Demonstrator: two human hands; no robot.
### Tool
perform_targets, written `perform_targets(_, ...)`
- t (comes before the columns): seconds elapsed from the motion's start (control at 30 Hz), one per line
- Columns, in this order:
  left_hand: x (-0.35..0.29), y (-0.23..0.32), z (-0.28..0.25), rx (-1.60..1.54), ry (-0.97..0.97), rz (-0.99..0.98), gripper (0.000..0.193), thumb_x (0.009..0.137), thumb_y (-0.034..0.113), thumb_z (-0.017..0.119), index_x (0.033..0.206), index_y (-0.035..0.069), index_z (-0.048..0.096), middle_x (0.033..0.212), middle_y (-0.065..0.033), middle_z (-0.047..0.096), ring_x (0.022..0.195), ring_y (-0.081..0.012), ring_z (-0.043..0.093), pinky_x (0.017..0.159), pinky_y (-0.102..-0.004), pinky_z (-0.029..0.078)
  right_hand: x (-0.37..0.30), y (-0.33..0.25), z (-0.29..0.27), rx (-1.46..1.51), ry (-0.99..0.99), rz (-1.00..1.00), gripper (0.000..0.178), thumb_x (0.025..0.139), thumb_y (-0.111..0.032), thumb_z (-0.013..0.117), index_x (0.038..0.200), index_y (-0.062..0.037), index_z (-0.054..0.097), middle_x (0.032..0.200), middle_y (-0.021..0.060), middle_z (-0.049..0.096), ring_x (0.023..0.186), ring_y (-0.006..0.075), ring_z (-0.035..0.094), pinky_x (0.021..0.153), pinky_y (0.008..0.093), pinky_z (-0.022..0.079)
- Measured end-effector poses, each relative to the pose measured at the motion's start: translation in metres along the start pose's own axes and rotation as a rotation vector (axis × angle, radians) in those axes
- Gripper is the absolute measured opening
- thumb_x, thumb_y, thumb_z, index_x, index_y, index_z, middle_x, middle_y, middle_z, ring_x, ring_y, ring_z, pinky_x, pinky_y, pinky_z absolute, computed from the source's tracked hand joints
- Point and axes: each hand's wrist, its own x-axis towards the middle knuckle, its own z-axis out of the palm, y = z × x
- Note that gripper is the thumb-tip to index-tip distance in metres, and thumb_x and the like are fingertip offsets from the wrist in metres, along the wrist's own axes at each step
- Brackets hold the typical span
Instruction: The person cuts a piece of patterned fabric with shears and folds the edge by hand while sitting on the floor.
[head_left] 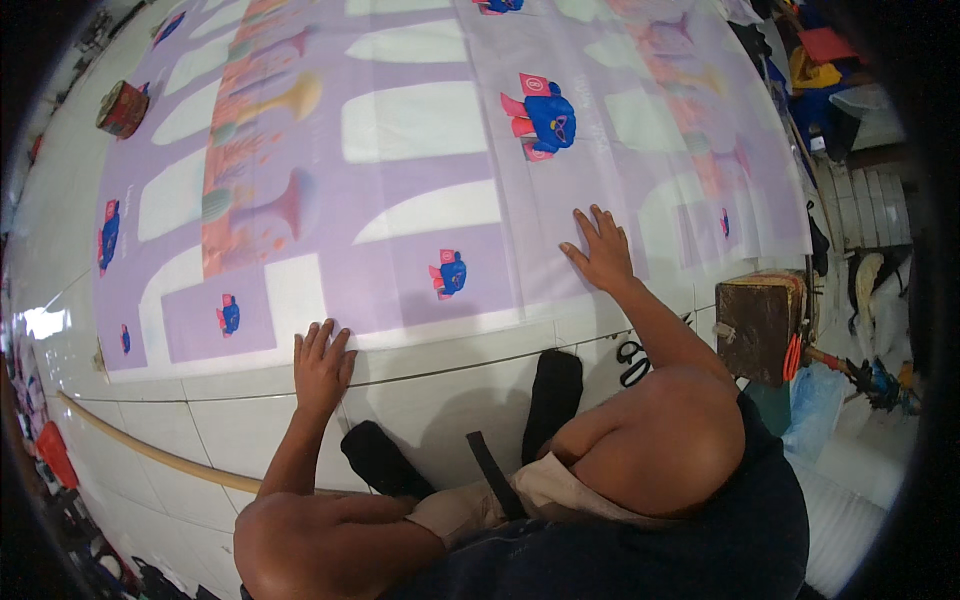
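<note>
Head view: both hands lie flat, fingers spread, holding nothing. The left hand presses the near edge of the large lilac printed fabric sheet spread on the white tiled floor; the right hand rests further in. Smoothing is probably best done with even outward pressure, avoiding wrinkles. Black scissors lie nearby.

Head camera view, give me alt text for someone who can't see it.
A person crouching on a white tiled floor presses both open hands, left hand and right hand, flat at the near edge of a large lilac printed sheet with blue figures. Black scissors and a wooden box lie to the right.
</note>
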Motion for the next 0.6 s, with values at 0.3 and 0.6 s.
perform_targets(0.3,-0.026,-0.039,-0.021,-0.066,0.304,-0.354,0.042,0.088,0.018,0.072,0.125,0.001,0.062,0.13,-0.0206,0.059,0.123,-0.0407,0.052,0.107,-0.0501,0.038,0.003,0.008,0.0,0.04,0.04,-0.004,0.072,0.095,-0.057,0.056,0.151,-0.0149,0.041,0.155,0.0211,0.035,0.144,0.0414,0.031,0.113,0.0605,0.028)
perform_targets(0.6,-0.195,-0.117,-0.071,0.29,0.196,-1.904,0.1,0.076,0.064,0.074,0.142,-0.004,0.04,0.136,-0.0298,0.049,0.122,-0.0455,0.054,0.101,-0.0517,0.046,0.003,0.008,-0.005,0.125,0.11,0.054,0.073,0.093,-0.05,0.062,0.151,-0.012,0.039,0.155,0.0215,0.035,0.143,0.0412,0.032,0.116,0.0585,0.023)
